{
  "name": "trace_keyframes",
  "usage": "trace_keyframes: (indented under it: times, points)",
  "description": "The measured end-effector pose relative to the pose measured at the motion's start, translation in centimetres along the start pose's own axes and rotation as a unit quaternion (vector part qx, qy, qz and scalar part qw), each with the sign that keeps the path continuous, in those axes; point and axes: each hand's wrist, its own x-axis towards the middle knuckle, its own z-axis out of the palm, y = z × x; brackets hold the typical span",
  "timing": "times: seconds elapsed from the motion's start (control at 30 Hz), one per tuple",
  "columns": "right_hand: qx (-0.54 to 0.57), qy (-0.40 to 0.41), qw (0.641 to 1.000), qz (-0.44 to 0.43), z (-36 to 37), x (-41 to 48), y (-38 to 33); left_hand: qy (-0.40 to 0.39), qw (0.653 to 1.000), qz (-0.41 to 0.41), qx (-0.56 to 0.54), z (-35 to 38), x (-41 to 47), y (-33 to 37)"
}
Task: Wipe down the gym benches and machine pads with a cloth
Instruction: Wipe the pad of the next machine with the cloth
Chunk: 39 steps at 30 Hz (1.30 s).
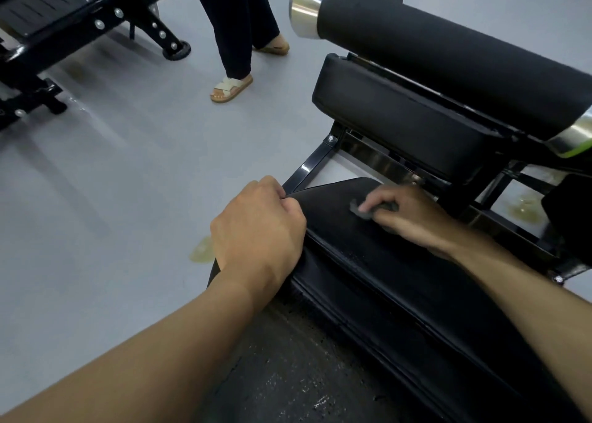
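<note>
A black padded bench (394,278) runs from the lower right up to the middle of the head view. My left hand (259,227) grips the pad's left edge, fingers curled over it. My right hand (407,212) holds a small dark grey cloth (360,208) pressed against the far end of the pad. Beyond it sits a second black pad (400,118) and a black foam roller (448,54) with chrome end caps.
A person in dark trousers and sandals (230,89) stands on the grey floor (112,182) ahead. Another black machine frame (80,22) fills the top left. Yellowish stains mark the floor (201,250) beside the bench. Black steel frame bars (315,163) join the pads.
</note>
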Motion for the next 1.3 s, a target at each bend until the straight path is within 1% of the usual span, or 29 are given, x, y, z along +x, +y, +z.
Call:
trace_keyframes:
  times: [0.03, 0.07, 0.17, 0.23, 0.37, 0.4, 0.43, 0.5, 0.57, 0.63, 0.73, 0.8, 0.87, 0.93, 0.97, 1.07, 1.1, 1.17, 1.23, 1.27, 1.3]
  points:
    - [0.006, -0.021, 1.000, -0.017, -0.4, -0.9, 0.0, 0.001, 1.000, -0.002, 0.002, 0.0, 0.0, -0.1]
    - [0.009, -0.021, 0.999, -0.022, -0.4, -0.9, 0.1, 0.001, 1.000, -0.003, 0.003, 0.1, 0.0, -0.1]
    - [0.018, 0.026, 1.000, 0.000, 1.1, 2.3, -0.8, 0.000, 1.000, -0.007, -0.001, 0.0, -0.1, 0.1]
    - [0.014, 0.041, 0.999, 0.011, 1.8, 3.3, -1.3, 0.000, 1.000, -0.009, -0.003, -0.2, -0.1, 0.1]
    - [0.029, -0.023, 0.999, -0.040, 0.1, -0.8, -0.2, -0.003, 1.000, -0.008, -0.005, -0.1, -0.1, 0.0]
    - [0.035, -0.024, 0.998, -0.050, 0.1, -1.0, 0.0, -0.003, 1.000, -0.010, -0.005, -0.1, 0.0, 0.0]
    - [0.039, -0.015, 0.998, -0.054, 0.4, -0.3, -0.1, -0.002, 1.000, -0.010, -0.005, 0.0, 0.0, 0.0]
    - [0.045, 0.016, 0.998, -0.030, 1.7, 2.2, -0.9, -0.002, 1.000, -0.012, -0.005, -0.1, 0.0, 0.0]
    - [0.048, 0.030, 0.998, -0.010, 2.5, 3.5, -1.7, -0.002, 1.000, -0.013, -0.005, -0.2, -0.1, 0.1]
    - [0.055, 0.010, 0.998, -0.014, 1.9, 2.2, -1.4, -0.004, 1.000, -0.013, -0.006, -0.2, -0.1, 0.1]
    - [0.069, -0.044, 0.995, -0.058, 0.6, -0.8, -0.9, -0.003, 1.000, -0.016, -0.007, -0.1, -0.1, 0.0]
    - [0.059, -0.020, 0.996, -0.058, 1.2, 0.6, -1.2, -0.005, 1.000, -0.017, -0.010, -0.1, 0.0, 0.0]
    - [0.036, 0.014, 0.998, -0.039, 2.4, 2.7, -2.3, -0.003, 1.000, -0.022, -0.012, -0.2, -0.1, 0.1]
    - [0.025, 0.031, 0.999, -0.023, 2.8, 2.8, -2.9, -0.001, 1.000, -0.021, -0.012, -0.3, -0.2, 0.2]
    - [0.041, 0.020, 0.998, -0.032, 2.5, 1.9, -2.8, -0.002, 1.000, -0.021, -0.014, -0.3, -0.2, 0.1]
    - [0.070, -0.045, 0.989, -0.123, 1.3, -1.2, -2.6, -0.003, 1.000, -0.022, -0.013, -0.3, -0.2, 0.0]
    - [0.070, -0.039, 0.988, -0.130, 1.4, -0.9, -2.8, -0.003, 1.000, -0.024, -0.014, -0.2, -0.1, 0.1]
    - [0.058, -0.010, 0.994, -0.095, 2.5, 1.6, -3.4, 0.000, 0.999, -0.028, -0.016, -0.3, -0.2, 0.1]
    - [0.031, 0.001, 0.999, -0.042, 3.3, 2.7, -4.7, 0.004, 0.999, -0.029, -0.015, -0.4, -0.3, 0.1]
    - [0.046, 0.000, 0.998, -0.045, 3.3, 2.3, -4.8, 0.003, 0.999, -0.027, -0.016, -0.4, -0.3, 0.1]
    - [0.075, -0.018, 0.995, -0.059, 2.9, 1.4, -4.5, 0.002, 0.999, -0.026, -0.018, -0.5, -0.3, 0.1]
